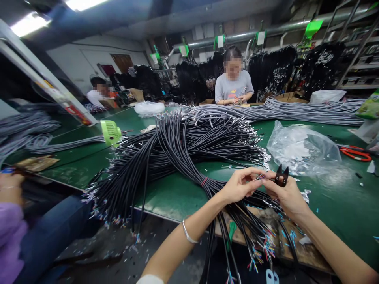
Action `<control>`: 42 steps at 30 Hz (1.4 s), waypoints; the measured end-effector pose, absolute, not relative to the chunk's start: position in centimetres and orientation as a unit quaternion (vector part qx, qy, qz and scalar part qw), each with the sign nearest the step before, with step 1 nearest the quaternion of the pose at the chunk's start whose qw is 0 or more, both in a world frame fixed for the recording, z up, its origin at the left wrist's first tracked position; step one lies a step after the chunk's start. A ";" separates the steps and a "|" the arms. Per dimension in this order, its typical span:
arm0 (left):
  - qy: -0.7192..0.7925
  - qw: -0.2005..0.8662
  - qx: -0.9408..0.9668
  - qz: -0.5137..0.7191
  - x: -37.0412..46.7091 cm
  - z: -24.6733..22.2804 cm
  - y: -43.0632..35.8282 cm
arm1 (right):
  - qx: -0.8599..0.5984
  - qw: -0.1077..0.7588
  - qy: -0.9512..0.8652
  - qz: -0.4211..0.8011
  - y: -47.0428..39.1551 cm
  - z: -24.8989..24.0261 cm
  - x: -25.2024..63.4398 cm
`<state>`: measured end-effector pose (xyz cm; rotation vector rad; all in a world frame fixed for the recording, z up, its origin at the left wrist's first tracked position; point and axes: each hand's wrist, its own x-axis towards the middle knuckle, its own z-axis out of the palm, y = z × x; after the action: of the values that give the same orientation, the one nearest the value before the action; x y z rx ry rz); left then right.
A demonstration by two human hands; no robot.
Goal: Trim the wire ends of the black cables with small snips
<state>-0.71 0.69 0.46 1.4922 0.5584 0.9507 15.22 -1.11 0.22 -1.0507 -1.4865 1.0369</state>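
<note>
My left hand (240,184) is closed, pinching the thin coloured wires (259,177) at a cable end between thumb and fingers. Meeting it fingertip to fingertip, my right hand (286,195) also pinches at these wires. Small black cutting snips (282,175) are held in my right hand, their two pointed blades apart and sticking up past the fingers. Below both hands, a bundle of black cables (189,167), tied with a red band (204,181), runs over the table edge. Its stripped ends (268,244) fan out in several colours.
A large heap of black cables (139,165) covers the green table (166,197). Behind lie grey cables (310,110). To the right are a clear plastic bag (302,148) and red-handled scissors (355,153). A green fan (110,132) stands left. A co-worker (233,85) sits opposite.
</note>
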 end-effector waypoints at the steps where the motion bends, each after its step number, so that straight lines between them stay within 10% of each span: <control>1: 0.227 0.627 0.628 0.401 -0.8 0.4 0.8 | -0.432 0.499 -0.635 0.402 -1.1 0.5 15.4; 15: 0.218 0.602 0.715 0.281 -2.8 1.2 1.2 | -0.506 0.418 -0.752 0.064 2.1 -0.2 19.2; 27: 0.351 0.275 0.876 0.184 -1.6 -0.6 1.1 | -0.517 0.332 -0.787 0.043 2.4 -0.7 19.6; 42: 0.229 0.336 0.903 0.141 -0.1 -0.3 2.8 | -0.534 0.308 -0.786 0.054 2.2 -0.6 19.7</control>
<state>-0.08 2.81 -0.27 2.3548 0.5968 0.3670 19.66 2.25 -0.60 -1.4124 -2.0774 0.1424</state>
